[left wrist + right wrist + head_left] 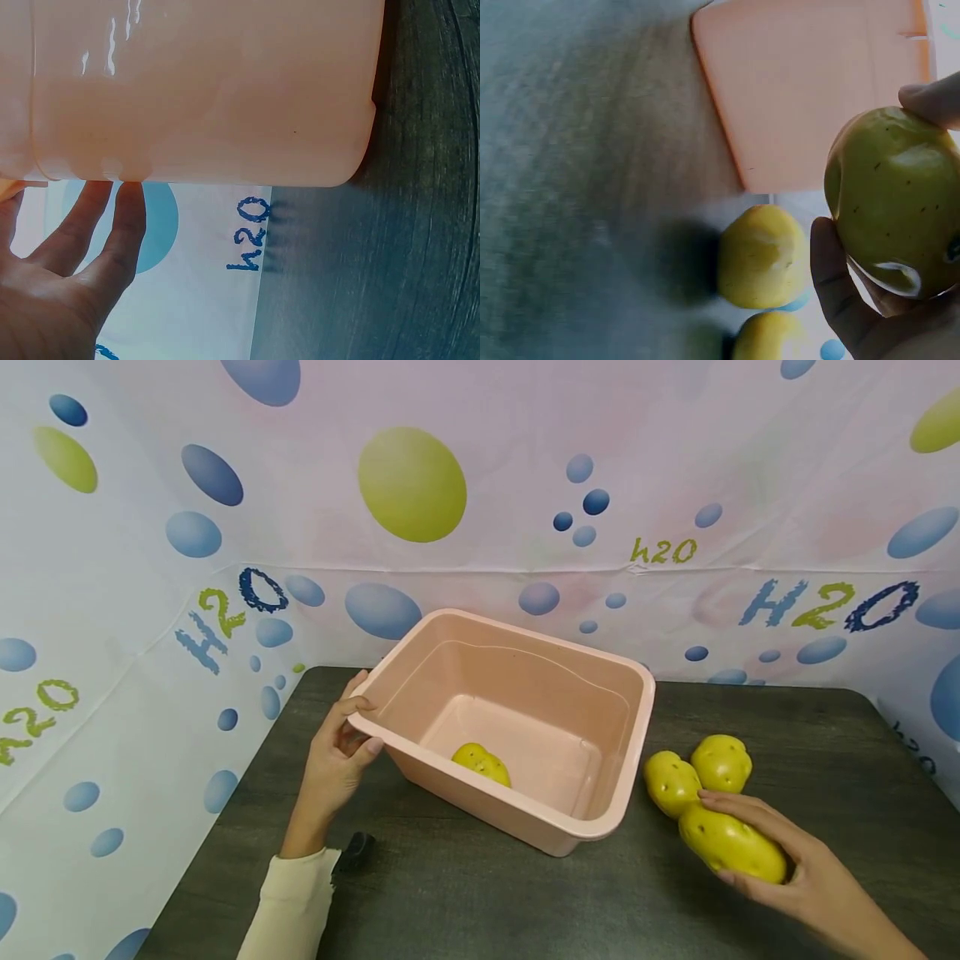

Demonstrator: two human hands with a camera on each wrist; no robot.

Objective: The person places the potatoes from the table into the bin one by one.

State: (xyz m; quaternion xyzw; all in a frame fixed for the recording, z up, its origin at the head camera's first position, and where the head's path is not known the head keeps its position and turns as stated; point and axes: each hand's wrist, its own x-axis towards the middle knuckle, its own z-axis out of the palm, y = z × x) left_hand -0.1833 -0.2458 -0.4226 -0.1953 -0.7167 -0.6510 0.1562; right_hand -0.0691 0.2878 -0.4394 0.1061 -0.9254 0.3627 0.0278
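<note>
The right hand (817, 868) has its fingers spread about the width of a yellow potato (735, 843), the thumb on its near side and the other fingers along its far side. The potato's long axis runs out from the palm: the outer end points left and slightly away from the person, towards the tub, and the other end sits back between thumb and palm. Whether it touches the table (465, 902) cannot be told.

Just beyond those fingertips lie a second potato (672, 783) and a third potato (722, 763), side by side.

The left hand (333, 760) grips the pink tub (525, 685) at its near left corner, the fingers bent at the rim. The tub's long axis runs from these fingers rightward and nearer the person. A fourth potato (480, 763) lies inside, right of the left fingers, partly hidden by the rim. A black object (357, 852) lies below the left hand, beside the sleeve (292, 902).
</note>
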